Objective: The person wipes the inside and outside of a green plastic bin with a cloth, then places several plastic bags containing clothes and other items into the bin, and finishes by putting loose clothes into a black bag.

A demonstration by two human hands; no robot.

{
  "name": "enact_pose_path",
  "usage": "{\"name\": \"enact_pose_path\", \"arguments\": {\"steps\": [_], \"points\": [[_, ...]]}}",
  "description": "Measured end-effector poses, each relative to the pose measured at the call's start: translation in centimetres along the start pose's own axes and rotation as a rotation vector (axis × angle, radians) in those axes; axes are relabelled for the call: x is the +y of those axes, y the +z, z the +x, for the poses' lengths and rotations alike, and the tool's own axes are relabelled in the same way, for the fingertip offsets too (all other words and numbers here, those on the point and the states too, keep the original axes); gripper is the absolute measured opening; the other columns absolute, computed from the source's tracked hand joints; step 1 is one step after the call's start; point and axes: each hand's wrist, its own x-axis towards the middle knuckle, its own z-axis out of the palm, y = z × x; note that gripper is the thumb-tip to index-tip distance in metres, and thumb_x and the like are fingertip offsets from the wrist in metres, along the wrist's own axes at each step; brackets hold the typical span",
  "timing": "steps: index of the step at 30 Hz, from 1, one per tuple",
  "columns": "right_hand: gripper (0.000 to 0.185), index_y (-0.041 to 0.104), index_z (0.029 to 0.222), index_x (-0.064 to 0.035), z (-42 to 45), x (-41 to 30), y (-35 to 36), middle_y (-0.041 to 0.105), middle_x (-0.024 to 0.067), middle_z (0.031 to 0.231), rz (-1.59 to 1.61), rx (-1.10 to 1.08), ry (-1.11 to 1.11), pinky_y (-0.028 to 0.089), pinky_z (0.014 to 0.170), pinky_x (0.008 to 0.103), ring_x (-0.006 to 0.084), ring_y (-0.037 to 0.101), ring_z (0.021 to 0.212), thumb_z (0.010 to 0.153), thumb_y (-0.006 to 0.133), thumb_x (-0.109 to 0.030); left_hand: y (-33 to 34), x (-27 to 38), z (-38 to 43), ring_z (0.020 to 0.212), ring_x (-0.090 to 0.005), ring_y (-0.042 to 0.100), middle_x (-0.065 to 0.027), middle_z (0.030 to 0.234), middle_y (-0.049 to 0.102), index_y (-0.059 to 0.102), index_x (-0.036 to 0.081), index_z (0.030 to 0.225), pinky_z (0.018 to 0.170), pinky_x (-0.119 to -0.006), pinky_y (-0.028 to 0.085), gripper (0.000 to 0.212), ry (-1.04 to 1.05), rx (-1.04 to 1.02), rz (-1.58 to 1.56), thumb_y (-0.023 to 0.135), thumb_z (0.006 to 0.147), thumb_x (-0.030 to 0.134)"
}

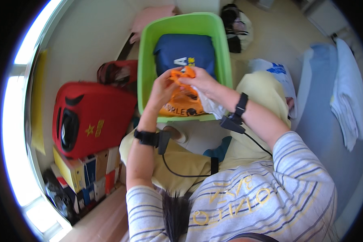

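Note:
Both hands meet over the near half of a green plastic tub (145,57). My left hand (163,87) grips one side of the gathered top of an orange plastic bag (181,103), which bears dark lettering. From the other side my right hand (204,81) pinches the same twisted orange part. White plastic (210,103) hangs beneath my right hand, over the tub's near rim. Behind the hands, a folded navy fabric bag (184,45) with white and yellow print lies in the tub. My fingers partly hide the bunched plastic, so whether it is knotted cannot be told.
A red suitcase (93,118) rests on a stack of boxes and books (90,172) at left. A white-and-blue plastic bag (279,72) stands right of my knee. Further right, a light-blue towel (349,90) lies on a blue-grey surface (316,99). A pink cloth (151,18) lies behind the tub.

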Motion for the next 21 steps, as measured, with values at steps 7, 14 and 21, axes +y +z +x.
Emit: {"name": "enact_pose_path", "arguments": {"steps": [7, 14, 21], "points": [[0.026, 0.05, 0.107, 0.0016, -0.6, 0.0, -0.1, 0.061, 0.0072, 0.086, -0.19, 0.115, -0.066, 0.049, 0.059, 0.0249, 0.0131, 0.062, 0.07, 0.086, 0.059, -0.011, 0.1, 0.0, 0.4, 0.079, -0.0077, 0.057, -0.0028, 0.087, 0.061, 0.058, -0.002, 0.097, 0.07, -0.02, 0.044, 0.013, 0.045, 0.062, 0.117, 0.053, 0.084, -0.003], [0.02, 0.055, 0.089, -0.0105, -2.5, -0.4, 1.1, 0.062, 0.0125, 0.071, -0.915, 0.176, -0.486, 0.045, 0.059, 0.0413, 0.0326, 0.061, 0.07, 0.074, 0.064, -0.02, -1.7, -2.9, 1.3, 0.077, -0.0061, 0.054, -0.0022, 0.089, 0.06, 0.057, -0.002, 0.097, 0.07, -0.019, 0.042, 0.017, -0.225, 0.066, -0.067, 0.052, 0.09, 0.013], [0.018, 0.057, 0.087, -0.0073, -1.7, 0.5, 0.5, 0.063, 0.014, 0.073, -0.649, 0.458, -0.255, 0.045, 0.06, 0.0423, 0.0322, 0.061, 0.072, 0.073, 0.061, -0.016, 0.6, -1.1, 0.5, 0.08, -0.0058, 0.053, -0.0023, 0.092, 0.059, 0.055, -0.003, 0.102, 0.072, -0.02, 0.042, 0.022, -0.26, -0.117, 0.13, 0.052, 0.092, 0.016]]}}
